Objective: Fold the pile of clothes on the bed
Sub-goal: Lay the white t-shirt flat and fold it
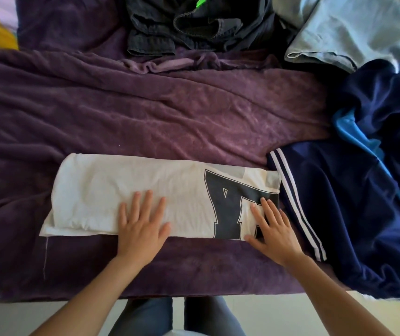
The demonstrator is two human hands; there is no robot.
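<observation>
Both hands lie flat, fingers spread, on the folded white shirt (131,192): left hand (140,226) mid-shirt, right hand (273,229) on its dark letter (228,204).

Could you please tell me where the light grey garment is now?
In the head view, the light grey garment lies far right, beyond the navy garment, beside the black clothes.

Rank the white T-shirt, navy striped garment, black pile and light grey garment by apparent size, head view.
1. navy striped garment
2. white T-shirt
3. black pile and light grey garment: alike, both cropped by the frame.
</observation>
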